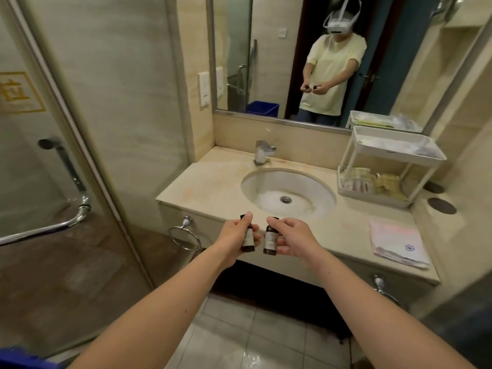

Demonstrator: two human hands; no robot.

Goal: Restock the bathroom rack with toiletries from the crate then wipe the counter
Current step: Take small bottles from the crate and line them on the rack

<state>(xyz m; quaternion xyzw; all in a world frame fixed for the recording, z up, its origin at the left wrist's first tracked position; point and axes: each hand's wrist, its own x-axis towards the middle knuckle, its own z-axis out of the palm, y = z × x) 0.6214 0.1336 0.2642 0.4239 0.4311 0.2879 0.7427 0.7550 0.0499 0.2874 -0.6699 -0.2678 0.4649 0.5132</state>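
labels: left bottle (248, 242) and right bottle (271, 241) pale, print unreadable; door sign (16, 93) reads 拉 | grip: left hand (233, 235) and right hand (294, 239) each pinch one bottle upright, before sink (315, 189) | rack (367, 196) right of sink, packets on both tiers | cloth (394, 235) front-right of sink, blue logo

rack (391, 166) right of sink (288, 191), cloth (398, 242) before rack, faucet (262, 153) behind sink
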